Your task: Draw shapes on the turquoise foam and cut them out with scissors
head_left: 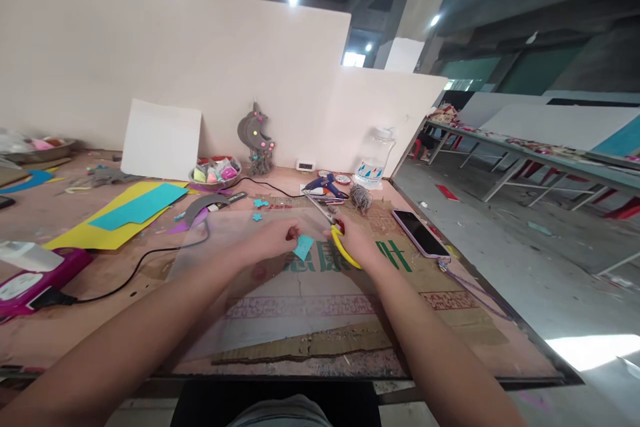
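Between the fingertips of my left hand (280,238) is a small blue piece (303,247), held over the printed cardboard. My right hand (354,240) is wrapped round yellow-handled scissors (345,252), whose blades point up and to the left, away from the blue piece. Small blue cut-outs (257,217) lie on the table just beyond my left hand. Further back rest a blue glue gun (323,185) and a ball of grey yarn (361,198).
A phone (421,233) lies right of my right hand. Yellow (80,230) and blue sheets (143,207), a bowl of colourful bits (216,172) and a pink power strip (45,280) are on the left. A clear jar (375,157) and grey moon ornament (256,137) stand behind.
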`<state>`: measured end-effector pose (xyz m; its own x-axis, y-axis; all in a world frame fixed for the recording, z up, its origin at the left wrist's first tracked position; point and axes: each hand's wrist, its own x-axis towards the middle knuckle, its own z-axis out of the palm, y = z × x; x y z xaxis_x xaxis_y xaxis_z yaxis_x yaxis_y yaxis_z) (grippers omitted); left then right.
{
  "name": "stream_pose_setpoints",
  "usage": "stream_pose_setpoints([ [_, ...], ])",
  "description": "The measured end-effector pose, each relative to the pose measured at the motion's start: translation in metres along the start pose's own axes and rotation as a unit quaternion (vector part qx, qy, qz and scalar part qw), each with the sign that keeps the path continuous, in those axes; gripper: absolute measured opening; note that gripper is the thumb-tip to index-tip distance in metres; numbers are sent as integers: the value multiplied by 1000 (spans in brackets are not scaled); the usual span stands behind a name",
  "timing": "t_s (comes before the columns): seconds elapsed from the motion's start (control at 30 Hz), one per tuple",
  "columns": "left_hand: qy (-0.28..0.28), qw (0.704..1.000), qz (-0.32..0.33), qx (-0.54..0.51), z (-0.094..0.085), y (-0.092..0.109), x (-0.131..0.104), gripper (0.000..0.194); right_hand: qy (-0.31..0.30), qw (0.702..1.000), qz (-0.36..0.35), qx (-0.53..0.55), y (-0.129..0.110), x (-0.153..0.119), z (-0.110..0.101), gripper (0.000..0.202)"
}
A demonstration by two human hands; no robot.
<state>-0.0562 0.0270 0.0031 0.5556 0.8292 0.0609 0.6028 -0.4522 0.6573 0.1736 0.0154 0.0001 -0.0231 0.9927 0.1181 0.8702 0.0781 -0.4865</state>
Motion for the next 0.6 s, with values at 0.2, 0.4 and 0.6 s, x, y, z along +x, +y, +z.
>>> stream_pose_setpoints([
  [0.2,40,990,-30,-132,-24,10,-36,29,5,982,-67,174,-38,-15,3,43],
  [0.4,21,978,-44,-201,-18,16,-47,33,-61,896,-90,430,-65,-42,9,41],
  [0.6,51,960,-61,-270,-17,13,-48,27,-29,872,-64,484,-71,-47,11,38],
])
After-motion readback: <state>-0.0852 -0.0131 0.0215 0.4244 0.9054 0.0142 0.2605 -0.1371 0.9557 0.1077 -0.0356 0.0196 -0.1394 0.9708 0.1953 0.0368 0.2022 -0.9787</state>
